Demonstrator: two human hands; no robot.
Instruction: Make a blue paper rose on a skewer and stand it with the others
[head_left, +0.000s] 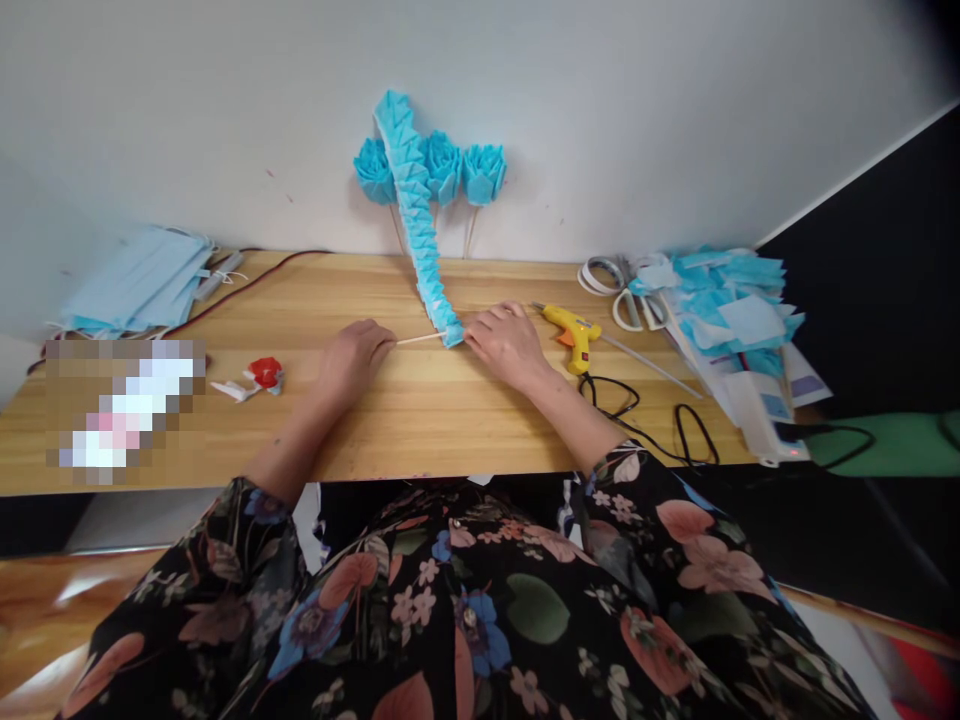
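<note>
Between my hands lies a thin wooden stick (420, 340), its right end against the lower end of a long pleated strip of blue mask fabric (418, 215). My left hand (355, 358) pinches the stick's left end. At the strip's lower end, my right hand (506, 342) closes its fingers on the blue fabric. From there the strip runs up and back across the table and rises along the wall. Behind it, several blue fabric roses on sticks lean on the wall, one rose (484, 174) to the right and another (373, 170) to the left.
A yellow hot glue gun (576, 335) with a black cord lies right of my right hand. Beyond are tape (600, 275), scissors (628, 310), cut blue fabric (735, 300) and a white power strip (761, 420). On the left are blue masks (142, 280) and a red wrapper (265, 373).
</note>
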